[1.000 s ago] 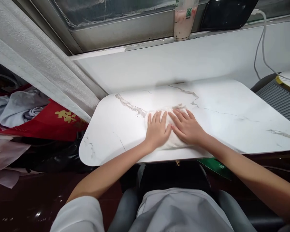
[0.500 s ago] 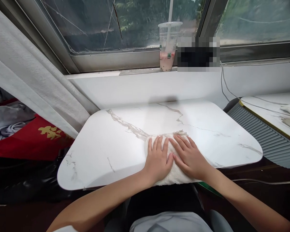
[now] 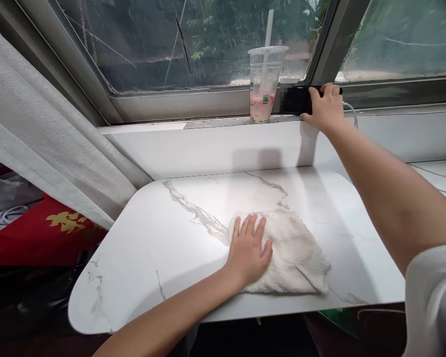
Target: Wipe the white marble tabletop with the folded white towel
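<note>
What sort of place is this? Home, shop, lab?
Probably a lived-in room by a window, not a lab: marble-look table under a window sill, curtain, takeaway drink cup beside a black device.

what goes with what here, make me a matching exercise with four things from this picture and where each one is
Things
1. left hand
2. right hand
3. plastic cup
4. red fabric

Places
a. standing on the windowsill, straw in it
b. flat on the white cloth
c. left of the table, below the curtain
d. gripping the black device on the sill

Pairs: 1-b, 2-d, 3-a, 4-c
</note>
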Tool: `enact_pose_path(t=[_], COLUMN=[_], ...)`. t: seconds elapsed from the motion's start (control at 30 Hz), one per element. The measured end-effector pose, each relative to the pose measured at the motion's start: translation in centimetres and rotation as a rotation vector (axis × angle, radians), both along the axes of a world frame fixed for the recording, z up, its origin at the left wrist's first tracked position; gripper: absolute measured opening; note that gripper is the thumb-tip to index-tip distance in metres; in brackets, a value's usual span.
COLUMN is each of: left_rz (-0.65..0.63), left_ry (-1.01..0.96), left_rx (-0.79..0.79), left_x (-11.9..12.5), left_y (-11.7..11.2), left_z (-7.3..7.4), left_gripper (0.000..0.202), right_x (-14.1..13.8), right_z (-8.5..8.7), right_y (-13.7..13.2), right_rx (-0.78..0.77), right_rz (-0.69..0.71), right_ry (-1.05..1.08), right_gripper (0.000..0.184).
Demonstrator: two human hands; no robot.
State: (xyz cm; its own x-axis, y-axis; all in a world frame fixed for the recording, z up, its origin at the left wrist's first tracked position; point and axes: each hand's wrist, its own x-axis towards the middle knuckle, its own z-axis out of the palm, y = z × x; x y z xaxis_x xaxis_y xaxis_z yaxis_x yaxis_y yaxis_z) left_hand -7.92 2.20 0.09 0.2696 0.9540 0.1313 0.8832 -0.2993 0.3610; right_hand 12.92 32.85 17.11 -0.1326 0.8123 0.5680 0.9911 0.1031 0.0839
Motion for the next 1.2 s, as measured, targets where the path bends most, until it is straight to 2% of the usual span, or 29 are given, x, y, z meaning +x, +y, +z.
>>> enact_pose_path(t=[0.13,0.47,0.77,1.0,1.2], left_rz=[0.008,-0.002,-0.013,-0.012,-0.013], left_ry=[-0.015,-0.023,-0.018,-0.029,-0.030], left_rx=[-0.006,0.015,0.015,0.017,-0.003], left_x=[-0.1,-0.1,-0.2,-0.3,-0.3], left_y=[0.5,0.5,0.4,0.4,0.5], left_z=[-0.2,-0.1,-0.1,-0.2,-0.1], left_gripper=[0.055,0.054,0.055,0.055,0.056], right_x=[-0.3,-0.3,0.9,3.1,4.3], right_z=[0.6,1.2,0.2,-0.1,0.2], right_y=[1.8,3.4,3.0,3.2,3.1], right_rx=[-0.006,-0.006,0.039,0.060,0.015], right_rz=[-0.067,-0.146,-0.031,-0.091,-0.032], right_ry=[0.048,0.060,0.046,0.312,0.323], right_gripper=[0.075,0.096,0.082,0.066,0.063])
